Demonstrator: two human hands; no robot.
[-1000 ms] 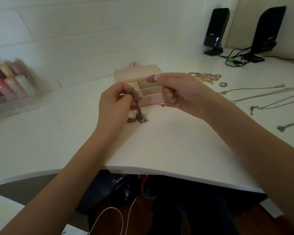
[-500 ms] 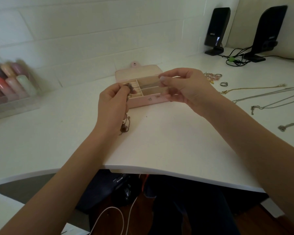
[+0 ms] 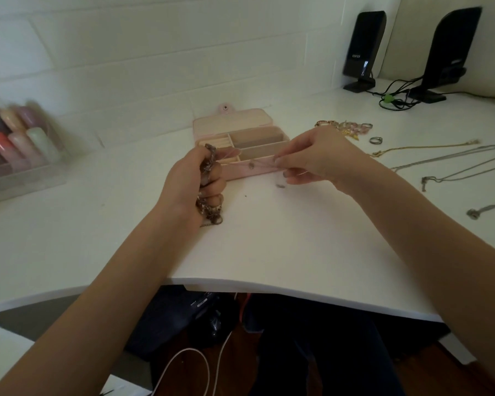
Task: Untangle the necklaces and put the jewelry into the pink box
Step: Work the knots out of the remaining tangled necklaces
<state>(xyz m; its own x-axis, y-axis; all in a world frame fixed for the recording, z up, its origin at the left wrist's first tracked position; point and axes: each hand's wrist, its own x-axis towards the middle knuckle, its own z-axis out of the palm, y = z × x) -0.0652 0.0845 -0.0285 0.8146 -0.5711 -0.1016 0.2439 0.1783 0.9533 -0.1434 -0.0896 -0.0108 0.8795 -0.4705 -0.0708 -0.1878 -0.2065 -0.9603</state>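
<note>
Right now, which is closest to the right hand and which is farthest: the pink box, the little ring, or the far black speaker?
From the right hand, in the head view:
1. pink box, just left, by the fingers.
2. little ring, to its right.
3. far black speaker, back right corner.

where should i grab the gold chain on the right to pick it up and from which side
Judging by how it lies, pinch the gold chain near its middle, coming straight down from above. It lies stretched out flat on the desk, apart from the silver chains nearer you, so a mid-length pinch should lift it without dragging those. The ends look too small to grip well.
</note>
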